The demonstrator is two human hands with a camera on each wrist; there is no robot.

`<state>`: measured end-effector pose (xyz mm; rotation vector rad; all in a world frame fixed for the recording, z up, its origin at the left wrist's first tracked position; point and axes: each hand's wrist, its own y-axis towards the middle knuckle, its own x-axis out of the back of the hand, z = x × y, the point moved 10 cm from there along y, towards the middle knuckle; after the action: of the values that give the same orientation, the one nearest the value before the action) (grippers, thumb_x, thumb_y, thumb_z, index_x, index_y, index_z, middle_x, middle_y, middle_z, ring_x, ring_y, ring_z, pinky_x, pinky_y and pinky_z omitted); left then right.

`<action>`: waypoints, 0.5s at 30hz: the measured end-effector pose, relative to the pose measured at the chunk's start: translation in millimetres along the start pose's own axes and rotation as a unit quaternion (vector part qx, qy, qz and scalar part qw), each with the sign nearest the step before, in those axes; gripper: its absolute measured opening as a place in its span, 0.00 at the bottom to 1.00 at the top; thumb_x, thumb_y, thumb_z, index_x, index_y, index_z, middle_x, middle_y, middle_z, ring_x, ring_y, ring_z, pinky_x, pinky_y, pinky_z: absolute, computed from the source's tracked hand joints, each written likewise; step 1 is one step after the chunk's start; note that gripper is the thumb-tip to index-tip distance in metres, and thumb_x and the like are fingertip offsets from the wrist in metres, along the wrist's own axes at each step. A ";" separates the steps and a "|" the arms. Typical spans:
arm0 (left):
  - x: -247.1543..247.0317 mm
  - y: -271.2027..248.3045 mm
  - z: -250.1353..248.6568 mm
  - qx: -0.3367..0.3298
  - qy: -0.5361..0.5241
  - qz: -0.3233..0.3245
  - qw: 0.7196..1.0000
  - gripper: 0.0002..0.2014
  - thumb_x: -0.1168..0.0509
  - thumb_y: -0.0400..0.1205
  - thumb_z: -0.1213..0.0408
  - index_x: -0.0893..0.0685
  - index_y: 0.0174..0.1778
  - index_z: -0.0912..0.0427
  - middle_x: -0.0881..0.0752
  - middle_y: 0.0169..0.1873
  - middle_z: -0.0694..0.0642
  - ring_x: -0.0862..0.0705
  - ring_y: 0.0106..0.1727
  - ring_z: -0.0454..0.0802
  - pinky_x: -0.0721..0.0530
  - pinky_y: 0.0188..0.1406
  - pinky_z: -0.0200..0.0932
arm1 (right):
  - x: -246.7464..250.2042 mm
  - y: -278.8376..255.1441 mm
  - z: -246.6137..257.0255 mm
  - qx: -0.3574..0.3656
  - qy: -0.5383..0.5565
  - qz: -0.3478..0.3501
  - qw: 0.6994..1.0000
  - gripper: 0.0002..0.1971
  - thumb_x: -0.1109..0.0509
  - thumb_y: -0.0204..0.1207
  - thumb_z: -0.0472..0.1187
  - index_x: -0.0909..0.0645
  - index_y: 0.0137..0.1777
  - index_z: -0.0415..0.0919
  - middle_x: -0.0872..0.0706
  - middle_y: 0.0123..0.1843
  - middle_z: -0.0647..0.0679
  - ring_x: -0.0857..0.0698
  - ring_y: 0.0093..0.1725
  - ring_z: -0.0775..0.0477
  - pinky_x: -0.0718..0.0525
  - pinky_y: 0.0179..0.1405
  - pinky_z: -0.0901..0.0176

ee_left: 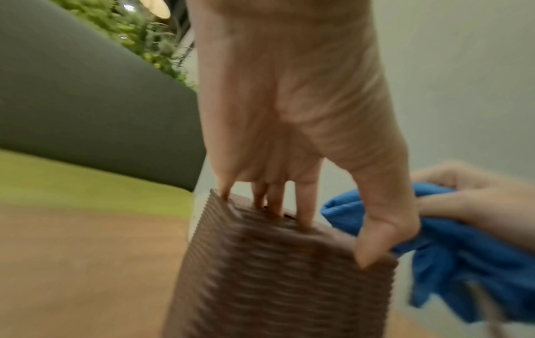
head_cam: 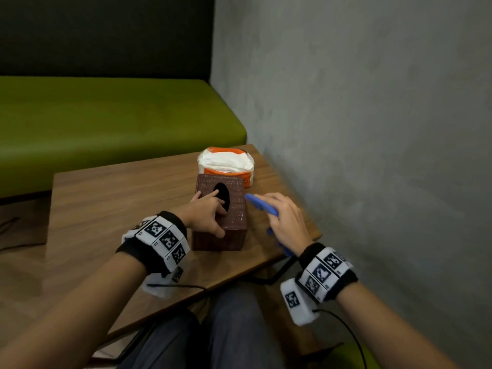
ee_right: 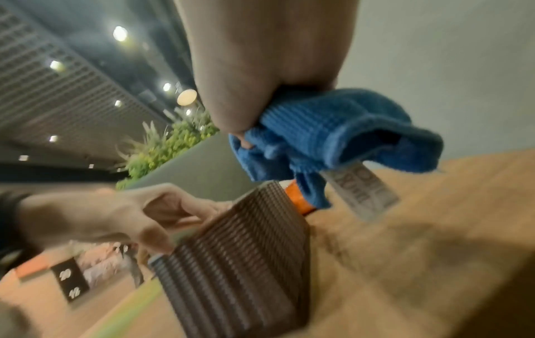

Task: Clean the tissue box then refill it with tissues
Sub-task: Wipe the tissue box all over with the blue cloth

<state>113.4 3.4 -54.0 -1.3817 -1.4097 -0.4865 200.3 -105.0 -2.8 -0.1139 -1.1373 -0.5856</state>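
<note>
A brown woven tissue box (head_cam: pixel 234 209) stands on the wooden table (head_cam: pixel 119 198); its oval top opening shows dark. My left hand (head_cam: pixel 210 211) grips the box from above, fingers hooked into the opening and thumb on the near side. In the left wrist view the box (ee_left: pixel 275 274) fills the bottom under those fingers (ee_left: pixel 304 205). My right hand (head_cam: pixel 285 222) holds a blue cloth (head_cam: pixel 259 205) just right of the box; the cloth (ee_right: pixel 333 137) hangs bunched with a white label. An orange pack of white tissues (head_cam: pixel 226 162) lies behind the box.
A grey wall (head_cam: pixel 372 129) runs close along the table's right side. A green bench (head_cam: pixel 106 121) stands beyond the far edge. My knees (head_cam: pixel 226 328) sit under the near table edge, with cables trailing from the wrist cameras.
</note>
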 end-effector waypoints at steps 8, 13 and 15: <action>3.5 -6.8 -1.6 0.008 -0.088 -0.107 0.990 0.38 0.29 0.71 0.44 0.29 0.75 0.58 0.31 0.78 0.59 0.42 0.82 0.49 0.64 0.81 0.55 | -33.5 -5.2 34.4 0.056 -0.145 0.070 0.985 0.23 0.33 0.74 0.32 0.23 0.69 0.48 0.25 0.71 0.45 0.25 0.65 0.40 0.17 0.46 0.50; 2.7 -7.9 -4.8 0.007 -0.082 -0.102 0.991 0.37 0.30 0.73 0.44 0.29 0.75 0.57 0.29 0.76 0.58 0.40 0.81 0.49 0.66 0.81 0.55 | -28.6 -17.1 48.3 0.124 -0.189 0.046 0.973 0.17 0.25 0.66 0.34 0.15 0.55 0.45 0.16 0.56 0.44 0.17 0.50 0.39 0.25 0.27 0.59; 4.5 -10.8 -6.8 0.003 -0.087 -0.105 0.991 0.34 0.31 0.73 0.45 0.26 0.73 0.57 0.27 0.75 0.58 0.38 0.80 0.50 0.66 0.81 0.54 | -25.0 1.0 43.0 0.087 -0.175 0.060 0.979 0.15 0.31 0.73 0.34 0.18 0.59 0.44 0.19 0.61 0.44 0.21 0.56 0.39 0.22 0.36 0.53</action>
<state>107.3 -3.0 -43.6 -1.3018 -1.7086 -0.5061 158.3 -78.5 -5.9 -0.1384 -1.5071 -0.3627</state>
